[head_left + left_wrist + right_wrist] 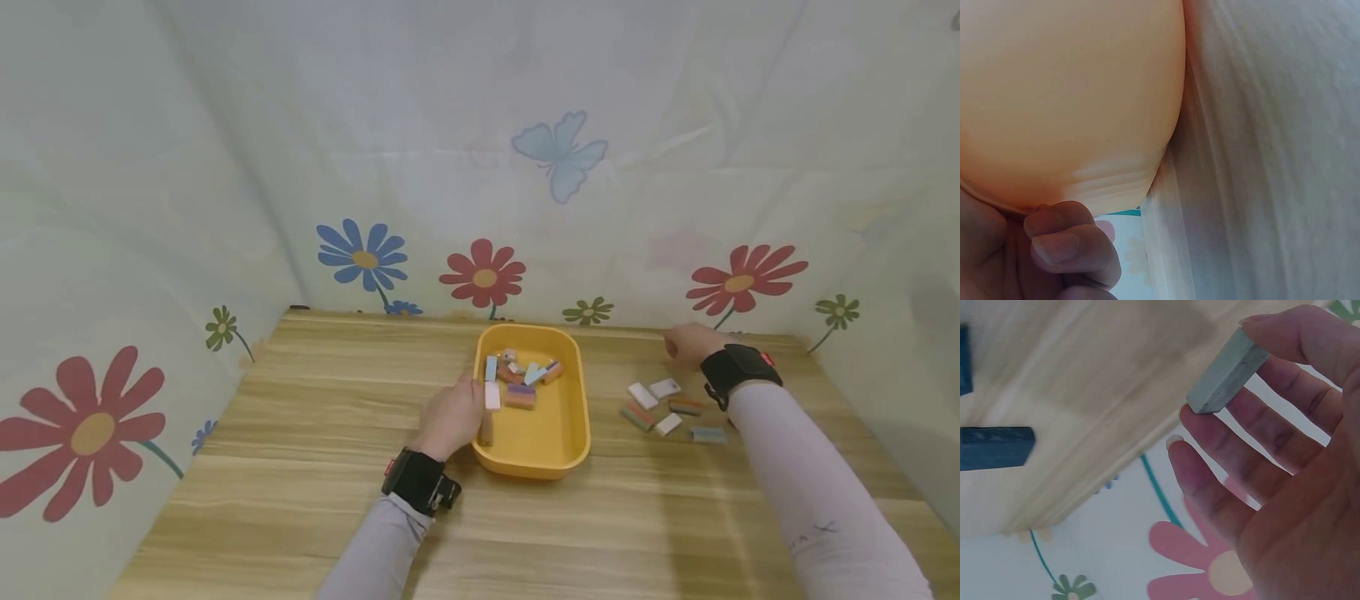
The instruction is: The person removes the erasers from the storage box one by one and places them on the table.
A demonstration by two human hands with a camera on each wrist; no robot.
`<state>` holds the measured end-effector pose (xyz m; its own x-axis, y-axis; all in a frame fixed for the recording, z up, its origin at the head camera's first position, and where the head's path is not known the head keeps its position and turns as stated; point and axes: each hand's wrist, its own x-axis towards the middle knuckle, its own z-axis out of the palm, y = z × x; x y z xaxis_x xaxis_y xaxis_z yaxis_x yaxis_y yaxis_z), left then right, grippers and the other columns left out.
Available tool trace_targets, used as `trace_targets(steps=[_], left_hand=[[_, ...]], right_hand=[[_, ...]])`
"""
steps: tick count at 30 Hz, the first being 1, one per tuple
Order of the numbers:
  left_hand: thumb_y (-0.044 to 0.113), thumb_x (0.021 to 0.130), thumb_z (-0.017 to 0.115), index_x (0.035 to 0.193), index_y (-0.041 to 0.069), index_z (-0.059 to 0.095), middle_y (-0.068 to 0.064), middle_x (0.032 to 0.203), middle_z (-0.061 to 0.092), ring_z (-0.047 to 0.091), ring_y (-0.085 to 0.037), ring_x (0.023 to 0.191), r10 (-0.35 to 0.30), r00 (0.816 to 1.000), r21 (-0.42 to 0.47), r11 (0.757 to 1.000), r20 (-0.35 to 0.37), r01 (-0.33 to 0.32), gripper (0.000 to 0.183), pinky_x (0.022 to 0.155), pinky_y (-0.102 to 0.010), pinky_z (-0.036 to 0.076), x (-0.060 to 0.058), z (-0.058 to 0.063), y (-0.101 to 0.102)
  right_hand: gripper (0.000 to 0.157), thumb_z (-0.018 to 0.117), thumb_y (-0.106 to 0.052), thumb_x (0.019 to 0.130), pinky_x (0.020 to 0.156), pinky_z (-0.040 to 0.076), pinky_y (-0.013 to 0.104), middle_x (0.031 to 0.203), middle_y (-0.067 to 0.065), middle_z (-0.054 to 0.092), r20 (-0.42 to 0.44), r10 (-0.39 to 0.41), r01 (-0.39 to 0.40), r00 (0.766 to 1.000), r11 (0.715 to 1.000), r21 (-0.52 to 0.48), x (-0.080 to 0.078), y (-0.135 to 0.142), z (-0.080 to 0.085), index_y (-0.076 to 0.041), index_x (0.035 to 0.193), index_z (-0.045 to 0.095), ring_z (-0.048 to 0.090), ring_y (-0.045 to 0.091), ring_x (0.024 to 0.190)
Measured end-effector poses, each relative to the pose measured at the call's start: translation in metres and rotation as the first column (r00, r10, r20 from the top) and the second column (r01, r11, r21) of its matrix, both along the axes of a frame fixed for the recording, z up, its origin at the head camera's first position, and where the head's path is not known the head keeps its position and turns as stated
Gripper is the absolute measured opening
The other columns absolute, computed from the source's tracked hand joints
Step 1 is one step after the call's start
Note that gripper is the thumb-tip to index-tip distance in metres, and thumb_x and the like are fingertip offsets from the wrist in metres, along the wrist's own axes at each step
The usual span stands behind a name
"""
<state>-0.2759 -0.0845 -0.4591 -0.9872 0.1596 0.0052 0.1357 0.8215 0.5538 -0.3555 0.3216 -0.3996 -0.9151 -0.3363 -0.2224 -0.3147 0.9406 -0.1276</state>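
My left hand [452, 415] grips the left rim of a yellow plastic bin [551, 437]. Seen from the left wrist, its fingers [1079, 250] curl against the bin's outer wall. Inside the bin lie several erasers, white, blue, brown and two-toned, among them a purple-and-orange one [521, 397]. My right hand [693, 346] is raised over the table's far right part. Between thumb and fingertips it pinches a grey-green eraser [1229, 372] with slanted ends, plain in the right wrist view. That eraser is hidden behind the hand in the head view.
To the bin's right, several loose erasers lie on the wood-grain table [337, 400], including a white one [642, 396], an orange-and-green one [637, 416] and a blue-grey one [708, 435]. A flower-printed sheet [450, 167] stands behind and at both sides.
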Motion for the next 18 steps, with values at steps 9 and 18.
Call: trace_targets(steps=[9, 18], left_hand=[[0.029, 0.106, 0.028, 0.095, 0.010, 0.056, -0.006, 0.067, 0.053, 0.053, -0.022, 0.059, 0.001, 0.998, 0.002, 1.000, -0.069, -0.001, 0.035, 0.053, -0.039, 0.040, 0.000, -0.004, 0.000], [0.029, 0.106, 0.027, 0.096, 0.010, 0.056, -0.005, 0.067, 0.053, 0.052, -0.022, 0.059, 0.000, 0.998, 0.012, 1.000, -0.060, 0.001, 0.037, 0.053, -0.038, 0.040, -0.001, -0.003, 0.000]], right_hand=[[0.014, 0.067, -0.008, 0.078, 0.053, 0.035, 0.032, 0.067, 0.001, 0.049, -0.011, -0.048, 0.048, 0.999, 0.999, -0.025, 0.002, 0.015, -0.021, -0.009, 0.072, 0.055, 0.046, 0.020, 0.061], [0.013, 0.070, -0.014, 0.077, 0.062, 0.044, 0.038, 0.075, 0.003, 0.056, -0.054, -0.005, 0.005, 0.999, 1.000, -0.003, -0.019, 0.043, -0.054, -0.007, 0.077, 0.060, 0.051, 0.022, 0.068]])
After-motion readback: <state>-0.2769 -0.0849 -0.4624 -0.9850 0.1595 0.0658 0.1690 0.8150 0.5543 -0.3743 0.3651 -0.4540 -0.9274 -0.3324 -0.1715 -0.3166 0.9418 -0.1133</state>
